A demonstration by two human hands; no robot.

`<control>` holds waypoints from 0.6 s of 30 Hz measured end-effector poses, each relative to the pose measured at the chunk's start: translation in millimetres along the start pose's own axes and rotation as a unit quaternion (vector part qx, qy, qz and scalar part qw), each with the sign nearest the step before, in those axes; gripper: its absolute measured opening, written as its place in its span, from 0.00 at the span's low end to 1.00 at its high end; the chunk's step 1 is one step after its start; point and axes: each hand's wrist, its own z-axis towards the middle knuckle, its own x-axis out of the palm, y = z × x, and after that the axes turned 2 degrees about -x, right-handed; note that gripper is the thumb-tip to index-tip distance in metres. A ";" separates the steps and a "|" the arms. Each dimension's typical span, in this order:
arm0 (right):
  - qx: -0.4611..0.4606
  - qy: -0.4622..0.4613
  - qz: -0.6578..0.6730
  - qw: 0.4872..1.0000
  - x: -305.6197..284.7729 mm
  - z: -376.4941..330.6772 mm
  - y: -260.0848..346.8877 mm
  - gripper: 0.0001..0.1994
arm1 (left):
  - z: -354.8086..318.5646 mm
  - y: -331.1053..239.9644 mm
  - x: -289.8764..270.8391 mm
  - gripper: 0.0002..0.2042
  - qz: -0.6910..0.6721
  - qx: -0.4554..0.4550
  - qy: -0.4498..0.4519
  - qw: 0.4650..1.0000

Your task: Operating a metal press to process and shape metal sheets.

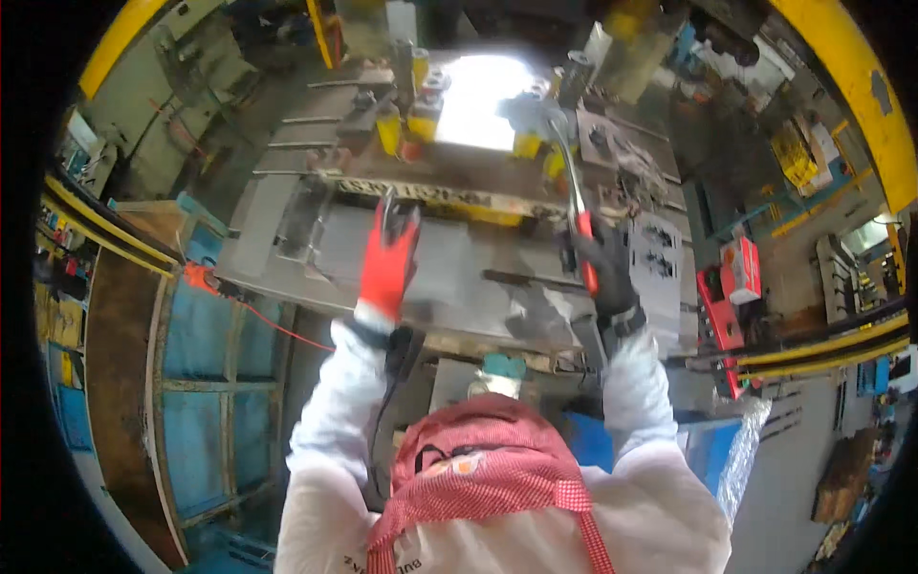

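My left hand (386, 273), in a red glove, is raised over the near part of the machine table. Its fingers close around a small dark grey piece (392, 215), too blurred to name. Below that hand lies a flat grey metal sheet (440, 263). My right hand (608, 263), gloved in black, grips the red handle of a long curved metal tool (572, 177). The tool reaches away from me toward the bright middle of the press. Its far end is smeared by motion, and whether it holds anything cannot be told.
Yellow-marked fixtures (389, 134) stand around the brightly lit opening. Small dark parts (658, 251) lie on a sheet at right. A red box (742, 270) sits beyond the table's right side. Yellow rails (822, 349) flank me, and a blue-panelled frame (196, 325) stands at left.
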 end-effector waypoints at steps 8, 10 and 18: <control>0.237 -0.063 0.103 0.964 -31.7 -176.0 -106.5 0.29 | 137.1 19.8 137.7 0.12 -0.601 -0.258 0.093 0.751; 0.254 -0.047 0.074 0.963 -30.1 -184.0 -124.5 0.28 | 148.2 48.7 144.4 0.18 -0.422 -0.182 0.030 0.888; 0.162 -0.098 0.067 0.980 -42.8 -162.5 -45.3 0.29 | 110.4 -22.8 -2.3 0.14 -0.297 -0.091 -0.015 0.950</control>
